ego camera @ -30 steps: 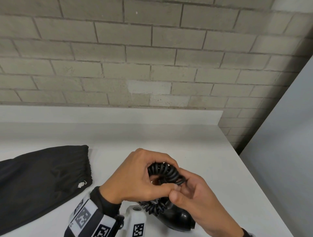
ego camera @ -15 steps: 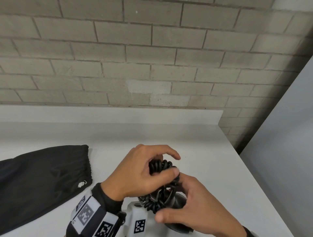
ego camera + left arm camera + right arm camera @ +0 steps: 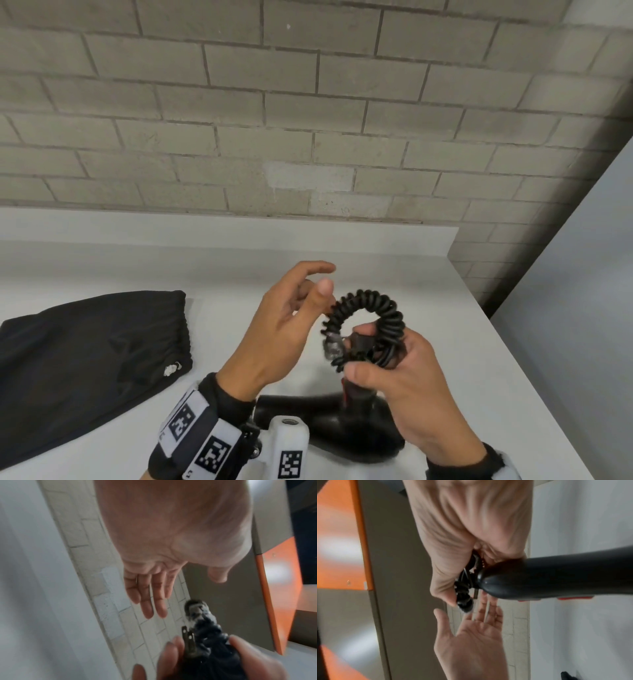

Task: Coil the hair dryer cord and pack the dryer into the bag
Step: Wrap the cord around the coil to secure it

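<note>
A black hair dryer [image 3: 346,425] hangs low over the white counter, its body [image 3: 556,577] filling the right of the right wrist view. Its black spiral cord [image 3: 370,315] is bent into a loop above the handle. My right hand [image 3: 394,373] grips the bundled cord and the handle together; the metal plug prongs [image 3: 187,639] stick out beside its fingers. My left hand [image 3: 287,325] hovers just left of the loop, fingers [image 3: 147,599] straight and spread, holding nothing. The black drawstring bag [image 3: 85,359] lies flat on the counter at the left.
The white counter [image 3: 445,342] ends at a brick wall [image 3: 308,120] behind and drops off along its right edge. A grey panel [image 3: 582,308] stands to the right. An orange panel [image 3: 278,588] shows in the wrist views.
My left hand has let go of the cord and pulled away to the left with its fingers spread. My right hand now holds the looped cord and dryer alone, a little further right.
</note>
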A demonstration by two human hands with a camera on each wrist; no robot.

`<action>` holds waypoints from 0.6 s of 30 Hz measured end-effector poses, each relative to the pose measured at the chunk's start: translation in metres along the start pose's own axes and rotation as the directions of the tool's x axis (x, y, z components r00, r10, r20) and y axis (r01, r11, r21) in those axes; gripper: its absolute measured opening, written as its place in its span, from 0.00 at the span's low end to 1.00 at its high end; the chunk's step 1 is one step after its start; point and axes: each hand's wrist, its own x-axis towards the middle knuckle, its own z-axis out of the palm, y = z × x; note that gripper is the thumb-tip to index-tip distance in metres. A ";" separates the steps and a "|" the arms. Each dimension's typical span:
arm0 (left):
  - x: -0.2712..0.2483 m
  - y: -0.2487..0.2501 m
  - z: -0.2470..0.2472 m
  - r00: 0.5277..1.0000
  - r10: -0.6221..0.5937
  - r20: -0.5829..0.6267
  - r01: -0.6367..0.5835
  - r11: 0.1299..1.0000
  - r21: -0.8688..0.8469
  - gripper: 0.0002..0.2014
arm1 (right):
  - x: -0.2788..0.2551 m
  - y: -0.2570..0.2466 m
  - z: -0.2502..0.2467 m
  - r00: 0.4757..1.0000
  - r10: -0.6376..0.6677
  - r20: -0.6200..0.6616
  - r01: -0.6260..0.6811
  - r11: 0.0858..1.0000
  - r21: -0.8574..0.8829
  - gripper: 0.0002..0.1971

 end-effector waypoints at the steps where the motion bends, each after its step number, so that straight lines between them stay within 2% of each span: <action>1: -0.003 -0.006 -0.002 0.998 -0.037 0.057 0.038 0.999 -0.014 0.36 | 0.003 0.003 -0.002 0.999 0.011 -0.045 -0.006 0.995 0.095 0.28; 4: -0.018 -0.024 0.000 0.957 -0.123 0.262 0.123 0.992 0.014 0.38 | 0.005 0.011 -0.004 0.989 0.080 -0.124 -0.038 0.951 0.308 0.24; 7: -0.031 -0.034 0.012 0.910 -0.169 0.379 0.128 0.983 0.131 0.37 | 0.000 0.017 0.002 0.979 0.107 -0.172 -0.038 0.931 0.363 0.18; 10: -0.036 -0.039 0.024 0.904 -0.180 0.388 0.129 0.980 0.154 0.38 | -0.003 0.023 0.006 0.965 0.137 -0.222 -0.034 0.911 0.412 0.18; 13: -0.037 -0.044 0.033 0.911 -0.162 0.380 0.113 0.982 0.149 0.39 | -0.004 0.029 0.005 0.960 0.146 -0.239 -0.030 0.902 0.430 0.28; 15: -0.037 -0.046 0.041 0.915 -0.153 0.373 0.106 0.984 0.144 0.40 | -0.005 0.030 0.003 0.955 0.165 -0.247 -0.056 0.916 0.398 0.31; 18: -0.035 -0.050 0.050 0.922 -0.125 0.366 0.072 0.985 0.154 0.35 | -0.007 0.028 -0.005 0.959 0.187 -0.214 -0.119 0.949 0.293 0.21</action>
